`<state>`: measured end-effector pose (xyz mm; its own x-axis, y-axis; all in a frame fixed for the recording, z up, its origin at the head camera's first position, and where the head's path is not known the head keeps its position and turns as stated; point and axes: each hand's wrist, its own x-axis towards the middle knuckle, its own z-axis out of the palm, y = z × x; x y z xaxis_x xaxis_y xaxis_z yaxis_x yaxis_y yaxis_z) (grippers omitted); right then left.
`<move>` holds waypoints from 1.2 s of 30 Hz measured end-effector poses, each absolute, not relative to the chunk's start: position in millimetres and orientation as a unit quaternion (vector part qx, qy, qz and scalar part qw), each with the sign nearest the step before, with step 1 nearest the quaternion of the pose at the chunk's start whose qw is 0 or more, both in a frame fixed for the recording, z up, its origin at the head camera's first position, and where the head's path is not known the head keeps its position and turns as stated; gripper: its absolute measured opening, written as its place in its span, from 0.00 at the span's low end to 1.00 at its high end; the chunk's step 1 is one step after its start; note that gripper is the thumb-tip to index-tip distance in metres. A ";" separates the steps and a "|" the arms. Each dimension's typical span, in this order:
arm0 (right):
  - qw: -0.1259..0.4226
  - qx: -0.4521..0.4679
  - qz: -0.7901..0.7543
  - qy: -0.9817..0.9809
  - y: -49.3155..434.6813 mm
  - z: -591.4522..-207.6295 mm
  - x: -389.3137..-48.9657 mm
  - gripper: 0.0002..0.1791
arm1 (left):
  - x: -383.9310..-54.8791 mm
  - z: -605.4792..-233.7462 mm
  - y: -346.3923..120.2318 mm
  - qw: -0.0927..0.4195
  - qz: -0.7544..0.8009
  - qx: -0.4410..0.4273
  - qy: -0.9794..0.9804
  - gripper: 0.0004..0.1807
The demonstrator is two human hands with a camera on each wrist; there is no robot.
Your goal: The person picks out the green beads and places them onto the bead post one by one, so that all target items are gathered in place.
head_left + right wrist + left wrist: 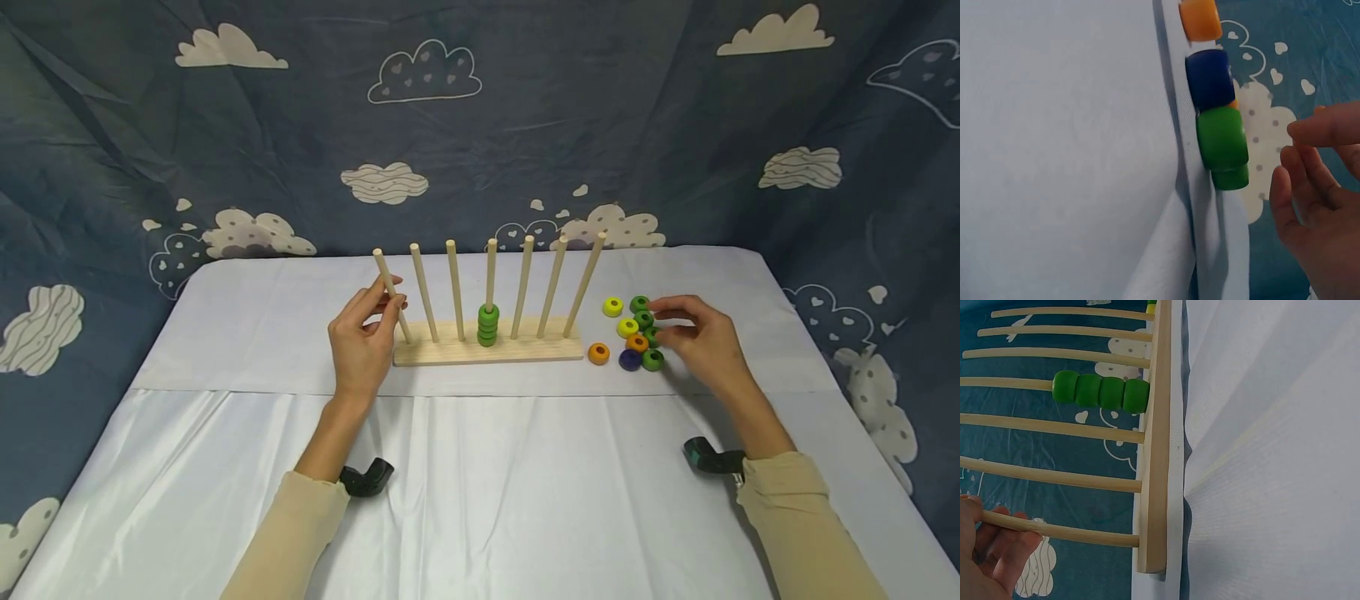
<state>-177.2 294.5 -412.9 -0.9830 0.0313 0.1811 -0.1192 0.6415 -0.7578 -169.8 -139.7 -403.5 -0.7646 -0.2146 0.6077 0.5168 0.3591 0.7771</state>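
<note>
A wooden rack of upright pegs stands on the white-covered table. Four would exceed the count, so several green beads are stacked on its middle peg. My left hand pinches the leftmost peg between thumb and fingers, part way up. On the right, my right hand reaches over the edge of a group of loose beads, nearest the green ones. Its thumb and fingers are parted in the right wrist view, with no bead between them.
Two yellow beads, two orange beads and a dark blue bead lie among the loose green ones, right of the rack. Behind the table hangs a dark cloth with cloud patterns. White cloth covers the table.
</note>
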 end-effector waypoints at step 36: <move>-0.053 -0.012 0.371 -0.927 304.5 -423.5 -184.5 0.26 | -169.4 -404.3 -139.2 0.332 -0.559 -0.101 -0.753 0.14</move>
<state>-184.5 304.5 -423.5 -0.9941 -0.0161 -0.1070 0.0621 0.7250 -0.6859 -169.4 -139.2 -404.3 -0.7586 -0.2188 0.6137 0.5243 0.3543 0.7743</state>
